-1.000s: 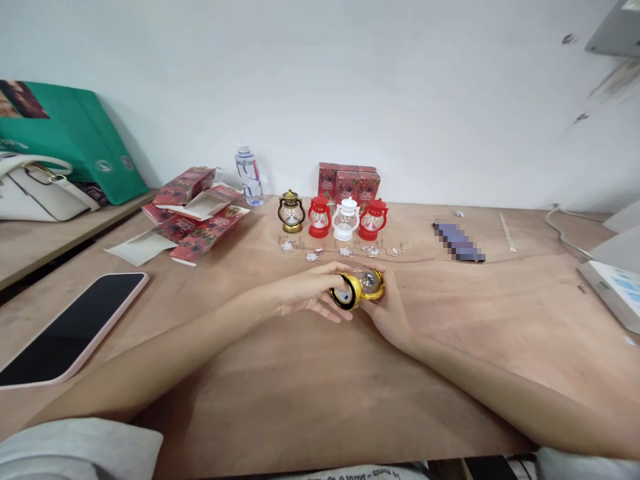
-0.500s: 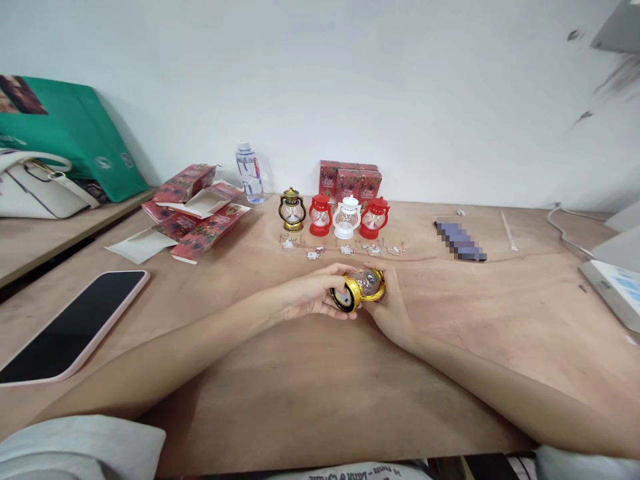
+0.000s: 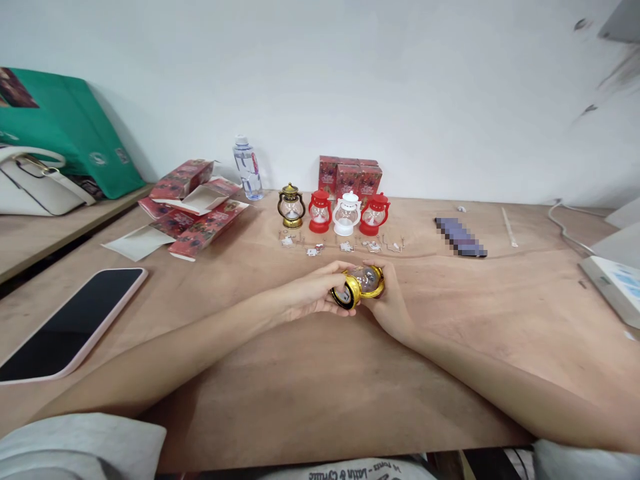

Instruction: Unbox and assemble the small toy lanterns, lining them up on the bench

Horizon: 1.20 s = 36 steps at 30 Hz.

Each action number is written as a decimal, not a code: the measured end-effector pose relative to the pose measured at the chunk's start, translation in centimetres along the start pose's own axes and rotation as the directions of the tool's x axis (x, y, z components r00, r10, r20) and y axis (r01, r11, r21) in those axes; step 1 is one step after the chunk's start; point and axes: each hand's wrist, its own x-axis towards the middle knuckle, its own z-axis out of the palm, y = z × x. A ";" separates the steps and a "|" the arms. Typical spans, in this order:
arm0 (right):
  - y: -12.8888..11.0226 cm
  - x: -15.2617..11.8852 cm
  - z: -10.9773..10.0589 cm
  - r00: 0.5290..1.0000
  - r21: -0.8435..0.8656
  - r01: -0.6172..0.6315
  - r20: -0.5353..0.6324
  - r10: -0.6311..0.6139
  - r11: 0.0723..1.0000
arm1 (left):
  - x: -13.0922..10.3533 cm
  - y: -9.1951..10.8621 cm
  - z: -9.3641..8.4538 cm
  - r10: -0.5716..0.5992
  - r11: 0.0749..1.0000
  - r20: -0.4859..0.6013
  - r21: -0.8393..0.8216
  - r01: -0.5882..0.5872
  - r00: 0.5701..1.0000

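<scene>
Between my hands a small gold lantern point(image 3: 369, 283) lies on its side, its clear globe to the right and its dark-rimmed base turned toward me at the left. My left hand point(image 3: 317, 290) grips the base end, fingers on the underside. Around the top end is my right hand point(image 3: 390, 300), closed on the lantern. Beyond them stand a bronze lantern point(image 3: 291, 208), a red lantern point(image 3: 320, 212), a white lantern point(image 3: 347, 215) and another red lantern point(image 3: 375, 215) in a row. Small metal hooks and white tags point(image 3: 346, 247) lie before that row.
Red patterned boxes point(image 3: 350, 175) stand against the wall; opened boxes point(image 3: 207, 230) are heaped left, near a water bottle point(image 3: 247, 170). A large phone point(image 3: 70, 323) lies at left, a blurred-out dark object point(image 3: 460, 237) at right. A white handbag point(image 3: 37, 180) sits far left.
The view has shifted slightly. Both hands keep hold of the gold lantern, with almost no change in its pose.
</scene>
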 end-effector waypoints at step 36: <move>-0.9 0.5 0.4 0.987 0.205 -0.156 -0.011 0.162 0.966 | 2.9 -2.8 -3.2 0.229 0.973 0.201 -0.080 -0.216 0.953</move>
